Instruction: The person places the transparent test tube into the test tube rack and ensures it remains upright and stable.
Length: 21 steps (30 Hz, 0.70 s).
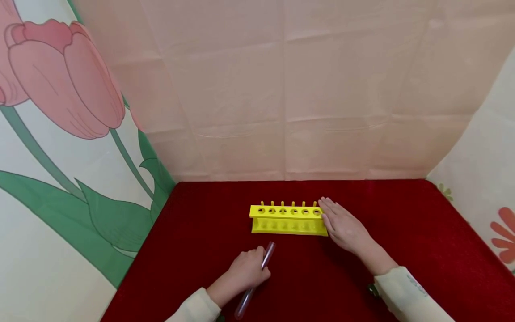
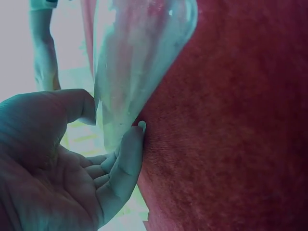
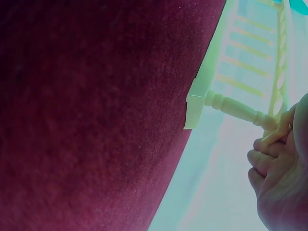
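My left hand [image 1: 249,268] pinches a clear test tube [image 1: 243,305] between thumb and fingers, in front of a yellow test tube rack [image 1: 290,227]. The tube slants, its far end towards the rack and its near end by my wrist. In the left wrist view the test tube [image 2: 139,53] looms large, with the thumb on one side and a fingertip on the other. At the rack's right end my right hand [image 1: 346,228] holds the top plate's corner. The right wrist view shows its fingers [image 3: 262,161] at that corner, beside an end post.
Dark red cloth [image 1: 193,223] covers the table. The rack has a row of several holes, with a row of pegs [image 1: 282,203] behind them. A pink hanging sheet [image 1: 281,89] stands behind the table, and a flower-printed sheet [image 1: 68,147] is at the left.
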Tool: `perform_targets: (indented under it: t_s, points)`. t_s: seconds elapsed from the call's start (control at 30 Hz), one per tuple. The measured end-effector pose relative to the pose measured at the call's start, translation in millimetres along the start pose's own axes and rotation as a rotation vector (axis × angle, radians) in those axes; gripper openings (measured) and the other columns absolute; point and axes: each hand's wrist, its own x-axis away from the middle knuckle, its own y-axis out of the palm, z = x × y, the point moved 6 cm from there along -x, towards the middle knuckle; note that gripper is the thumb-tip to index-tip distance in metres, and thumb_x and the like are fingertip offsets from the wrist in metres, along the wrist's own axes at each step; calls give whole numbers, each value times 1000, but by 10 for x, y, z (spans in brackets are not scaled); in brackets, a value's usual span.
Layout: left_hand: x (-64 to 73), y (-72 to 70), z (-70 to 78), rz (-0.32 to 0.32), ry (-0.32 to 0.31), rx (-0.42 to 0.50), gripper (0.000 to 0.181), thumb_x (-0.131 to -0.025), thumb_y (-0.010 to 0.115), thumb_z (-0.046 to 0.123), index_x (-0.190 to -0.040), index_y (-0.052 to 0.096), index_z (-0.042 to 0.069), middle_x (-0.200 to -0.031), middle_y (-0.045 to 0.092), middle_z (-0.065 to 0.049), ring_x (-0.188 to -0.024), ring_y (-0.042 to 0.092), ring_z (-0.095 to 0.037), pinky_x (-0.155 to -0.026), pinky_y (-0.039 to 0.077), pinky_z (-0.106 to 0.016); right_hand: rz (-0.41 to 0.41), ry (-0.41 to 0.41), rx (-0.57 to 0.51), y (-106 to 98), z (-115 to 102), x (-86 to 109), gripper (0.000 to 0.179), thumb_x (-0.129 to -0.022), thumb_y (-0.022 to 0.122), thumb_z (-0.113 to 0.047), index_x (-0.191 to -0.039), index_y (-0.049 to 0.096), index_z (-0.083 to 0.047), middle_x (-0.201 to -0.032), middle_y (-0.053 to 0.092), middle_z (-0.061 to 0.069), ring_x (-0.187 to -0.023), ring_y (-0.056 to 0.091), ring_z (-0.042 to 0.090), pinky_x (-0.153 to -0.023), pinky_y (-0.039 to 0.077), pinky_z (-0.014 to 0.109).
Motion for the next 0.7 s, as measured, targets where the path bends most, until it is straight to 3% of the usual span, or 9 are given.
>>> perform_targets:
  t_s: [0.3, 0.57, 0.7]
  points:
    - [28, -124, 95, 60, 57, 51, 17, -81, 69, 17, -90, 54, 13, -68, 51, 3, -51, 50, -11, -45, 44, -25, -6, 0, 2, 4, 6, -5, 52, -108, 44, -23, -153, 38, 4, -158, 38, 21, -148, 32, 37, -118, 28, 56]
    - [32, -303, 191, 60, 42, 128, 22, -84, 65, 16, -105, 59, 11, -65, 54, 2, -49, 50, -11, -44, 44, -25, -13, 2, 2, 16, 15, -2, 53, -108, 42, -24, -153, 37, 3, -158, 38, 21, -149, 32, 37, -118, 27, 56]
    - [25, -373, 231, 75, 42, 143, 22, -85, 66, 17, -106, 59, 12, -64, 54, 3, -49, 50, -10, -44, 44, -25, -16, 7, 2, 11, 11, -1, 53, -108, 42, -24, -153, 37, 3, -158, 38, 21, -149, 32, 37, -119, 27, 56]
